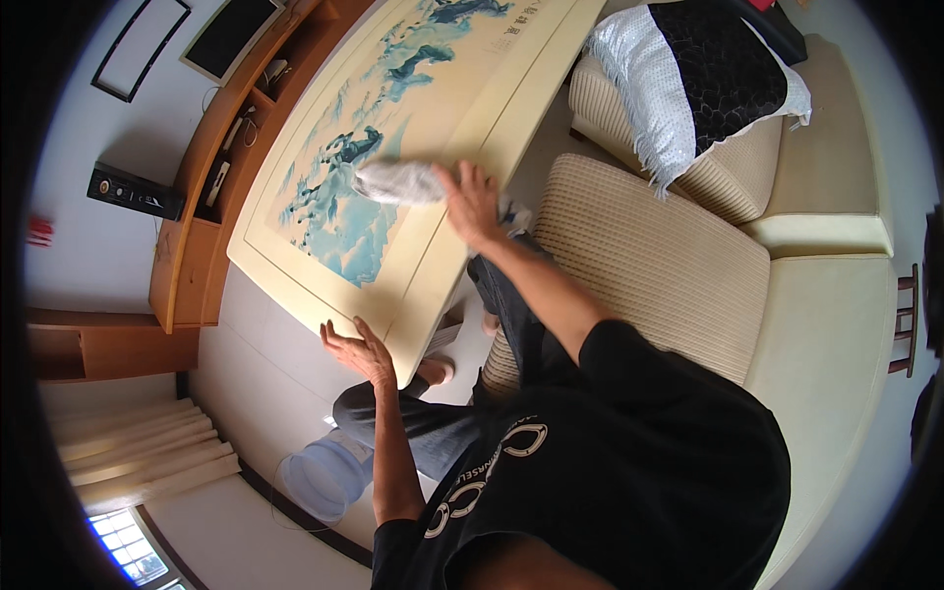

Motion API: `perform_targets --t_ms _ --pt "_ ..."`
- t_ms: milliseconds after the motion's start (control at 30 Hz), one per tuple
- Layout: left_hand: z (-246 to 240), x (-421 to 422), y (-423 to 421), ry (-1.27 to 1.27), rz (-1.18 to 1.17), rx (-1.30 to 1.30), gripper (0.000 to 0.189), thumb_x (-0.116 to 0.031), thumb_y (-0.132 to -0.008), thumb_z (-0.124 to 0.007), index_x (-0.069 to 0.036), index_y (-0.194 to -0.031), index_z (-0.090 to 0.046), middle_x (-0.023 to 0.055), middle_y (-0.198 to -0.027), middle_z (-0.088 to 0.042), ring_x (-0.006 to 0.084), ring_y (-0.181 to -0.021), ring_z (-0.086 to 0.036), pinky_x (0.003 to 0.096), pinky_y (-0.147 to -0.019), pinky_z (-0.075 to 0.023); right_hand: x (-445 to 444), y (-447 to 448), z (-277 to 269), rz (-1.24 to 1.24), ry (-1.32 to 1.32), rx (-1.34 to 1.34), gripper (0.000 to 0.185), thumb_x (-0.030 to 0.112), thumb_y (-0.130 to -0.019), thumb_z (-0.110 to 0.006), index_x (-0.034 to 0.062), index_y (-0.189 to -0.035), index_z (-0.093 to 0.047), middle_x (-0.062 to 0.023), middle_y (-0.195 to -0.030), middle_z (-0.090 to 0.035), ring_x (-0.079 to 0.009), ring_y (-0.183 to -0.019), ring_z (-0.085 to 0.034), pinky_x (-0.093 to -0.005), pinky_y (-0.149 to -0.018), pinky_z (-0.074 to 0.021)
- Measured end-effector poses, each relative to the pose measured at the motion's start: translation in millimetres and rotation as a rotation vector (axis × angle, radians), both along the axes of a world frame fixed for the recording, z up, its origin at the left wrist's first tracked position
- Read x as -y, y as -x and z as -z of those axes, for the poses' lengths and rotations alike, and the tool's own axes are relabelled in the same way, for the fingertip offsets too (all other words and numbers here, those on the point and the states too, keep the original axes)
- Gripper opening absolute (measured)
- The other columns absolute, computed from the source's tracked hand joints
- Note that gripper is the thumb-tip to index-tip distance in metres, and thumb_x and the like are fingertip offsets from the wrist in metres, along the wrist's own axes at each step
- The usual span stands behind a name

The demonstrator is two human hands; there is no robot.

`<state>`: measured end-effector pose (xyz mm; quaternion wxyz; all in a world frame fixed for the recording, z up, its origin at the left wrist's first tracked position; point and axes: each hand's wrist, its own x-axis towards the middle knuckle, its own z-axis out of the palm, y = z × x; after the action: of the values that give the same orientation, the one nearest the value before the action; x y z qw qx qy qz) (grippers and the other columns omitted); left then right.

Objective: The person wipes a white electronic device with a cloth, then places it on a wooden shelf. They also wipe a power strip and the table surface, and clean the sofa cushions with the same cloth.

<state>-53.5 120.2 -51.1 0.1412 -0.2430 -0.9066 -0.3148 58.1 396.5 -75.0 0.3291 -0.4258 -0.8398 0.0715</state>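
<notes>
My right hand (473, 205) holds one end of a blurred white sock-like cloth (402, 183) above the table. Its far end is rounded with a grey tip and reaches over the picture of dark horses and blue-green rocks (369, 199) on the cream tabletop (435, 262). My left hand (363, 354) is at the near end of the table, fingers apart, with nothing in it; whether it touches the edge I cannot tell. Just behind my right wrist, another white and blue bit of fabric (515, 214) shows near my knee, partly hidden.
A ribbed beige sofa seat (649, 265) lies at my right, with a black and silver fringed cover (715, 74) farther along. A wooden cabinet (199, 258) with a black device (135, 192) stands beyond the table. On the floor at my left is a bluish bucket (324, 476).
</notes>
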Motion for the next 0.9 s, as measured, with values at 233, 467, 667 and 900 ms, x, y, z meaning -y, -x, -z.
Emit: perform_targets --t_ms 233,467,667,900 --pt "1 -43 -24 0.011 0.299 -0.004 0.053 -0.025 -0.093 -0.061 0.006 -0.132 -0.042 0.0272 -0.14 -0.038 0.043 -0.13 -0.04 0.0539 -0.105 -0.0333 -161 -73 3 0.451 0.483 -0.356 0.059 0.018 -0.089 -0.063 0.0252 -0.144 -0.043 -0.019 -0.135 -0.038 -0.0425 -0.124 -0.043 -0.058 -0.097 -0.0408" --pt "-7 -124 -32 0.094 0.522 -0.024 0.05 -0.024 -0.094 -0.059 0.004 -0.133 -0.043 0.0261 -0.142 -0.039 0.0432 -0.129 -0.039 0.0518 -0.105 -0.0327 -278 -98 48 0.547 0.894 -1.123 0.075 0.046 -0.092 -0.06 0.0102 -0.151 -0.029 -0.0215 -0.152 -0.03 -0.0383 -0.134 -0.04 -0.049 -0.105 -0.0398" --pt "17 -151 -51 0.236 0.526 -0.013 0.053 -0.028 -0.093 -0.055 0.002 -0.135 -0.042 0.0226 -0.143 -0.04 0.0406 -0.136 -0.033 0.0538 -0.11 -0.0229 -254 -84 71 0.4 1.301 -1.289 0.1 0.072 -0.082 -0.059 -0.0046 -0.143 -0.04 -0.0186 -0.145 -0.046 -0.0275 -0.129 -0.046 -0.0431 -0.099 -0.0417" --pt "27 -176 -36 0.287 0.543 -0.122 0.056 -0.028 -0.091 -0.056 0.001 -0.137 -0.041 0.0195 -0.147 -0.039 0.0368 -0.141 -0.029 0.0532 -0.113 -0.0182 -124 -69 69 0.312 1.3 -0.704 0.107 0.079 -0.082 -0.051 -0.0068 -0.144 -0.037 -0.022 -0.145 -0.044 -0.0332 -0.128 -0.046 -0.043 -0.102 -0.0406"
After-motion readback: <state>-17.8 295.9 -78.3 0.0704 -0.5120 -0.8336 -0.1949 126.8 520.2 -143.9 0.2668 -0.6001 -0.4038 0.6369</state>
